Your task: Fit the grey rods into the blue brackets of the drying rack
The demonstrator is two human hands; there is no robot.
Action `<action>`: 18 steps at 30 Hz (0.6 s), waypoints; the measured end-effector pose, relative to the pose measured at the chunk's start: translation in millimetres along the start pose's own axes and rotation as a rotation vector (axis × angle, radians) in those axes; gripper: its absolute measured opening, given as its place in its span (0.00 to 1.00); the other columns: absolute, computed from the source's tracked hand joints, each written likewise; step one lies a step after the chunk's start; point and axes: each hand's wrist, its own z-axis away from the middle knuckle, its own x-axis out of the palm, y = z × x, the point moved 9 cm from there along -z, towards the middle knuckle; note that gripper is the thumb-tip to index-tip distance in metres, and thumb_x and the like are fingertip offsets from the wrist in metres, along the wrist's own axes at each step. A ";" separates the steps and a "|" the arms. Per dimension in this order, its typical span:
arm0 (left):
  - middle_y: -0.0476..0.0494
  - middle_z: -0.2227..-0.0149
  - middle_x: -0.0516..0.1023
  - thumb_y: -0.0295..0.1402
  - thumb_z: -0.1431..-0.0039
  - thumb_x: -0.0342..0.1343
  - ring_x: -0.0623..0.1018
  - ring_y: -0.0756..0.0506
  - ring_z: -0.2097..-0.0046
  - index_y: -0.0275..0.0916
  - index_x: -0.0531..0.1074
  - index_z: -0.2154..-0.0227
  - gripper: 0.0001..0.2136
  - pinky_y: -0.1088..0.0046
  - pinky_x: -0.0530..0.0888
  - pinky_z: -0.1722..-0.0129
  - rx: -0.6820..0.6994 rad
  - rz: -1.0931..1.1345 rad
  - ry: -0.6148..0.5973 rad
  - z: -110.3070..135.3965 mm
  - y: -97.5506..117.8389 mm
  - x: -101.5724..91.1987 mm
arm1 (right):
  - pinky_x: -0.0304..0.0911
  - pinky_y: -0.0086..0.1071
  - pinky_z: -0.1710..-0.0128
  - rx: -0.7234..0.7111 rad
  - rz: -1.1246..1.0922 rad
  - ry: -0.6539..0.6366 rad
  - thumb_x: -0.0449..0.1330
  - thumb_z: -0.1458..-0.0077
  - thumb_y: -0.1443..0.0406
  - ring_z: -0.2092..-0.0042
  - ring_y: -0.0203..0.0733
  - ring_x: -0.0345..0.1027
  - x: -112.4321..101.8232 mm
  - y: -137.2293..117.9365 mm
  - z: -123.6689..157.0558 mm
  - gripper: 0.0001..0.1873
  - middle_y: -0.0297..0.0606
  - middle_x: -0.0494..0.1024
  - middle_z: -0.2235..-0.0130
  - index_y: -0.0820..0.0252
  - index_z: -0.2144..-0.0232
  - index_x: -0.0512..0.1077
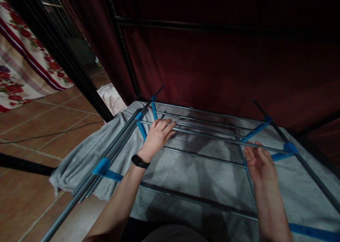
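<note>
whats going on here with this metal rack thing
A person has both hands on a drying rack made of grey metal rods and blue joints. A grey towel is spread under the rods, above a tiled floor. The left hand, with a black band on its wrist, lies open across the rods near the rack's left side. The right hand touches a rod beside a blue joint; whether it grips the rod is unclear.

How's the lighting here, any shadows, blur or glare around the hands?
Head view: dim, the red curtain almost black at the top; soft shadows of the drying rack lie on the grey towel; left hand and right hand look sharp; no strong glare on its metal.
</note>
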 end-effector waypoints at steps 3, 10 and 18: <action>0.34 0.43 0.78 0.37 0.25 0.51 0.76 0.37 0.42 0.41 0.71 0.36 0.19 0.55 0.69 0.40 -0.022 -0.008 0.030 3.9 -1.0 -0.7 | 0.80 0.31 0.59 -0.010 -0.010 0.012 0.80 0.58 0.62 0.62 0.36 0.82 -2.0 0.4 -1.4 0.16 0.30 0.84 0.58 0.56 0.68 0.79; 0.42 0.55 0.82 0.28 0.25 0.49 0.76 0.41 0.53 0.40 0.74 0.40 0.16 0.59 0.69 0.43 -0.018 -0.019 0.024 8.8 -5.0 5.6 | 0.81 0.32 0.61 0.000 -0.036 0.027 0.81 0.59 0.62 0.64 0.37 0.82 -5.2 5.6 -4.5 0.18 0.31 0.84 0.62 0.57 0.68 0.80; 0.43 0.54 0.82 0.28 0.24 0.46 0.75 0.42 0.52 0.38 0.74 0.43 0.15 0.59 0.67 0.44 0.003 -0.028 0.011 6.7 -3.0 4.6 | 0.80 0.30 0.63 0.014 -0.057 0.026 0.82 0.60 0.62 0.65 0.36 0.82 -1.5 7.4 -3.8 0.18 0.28 0.84 0.64 0.56 0.68 0.79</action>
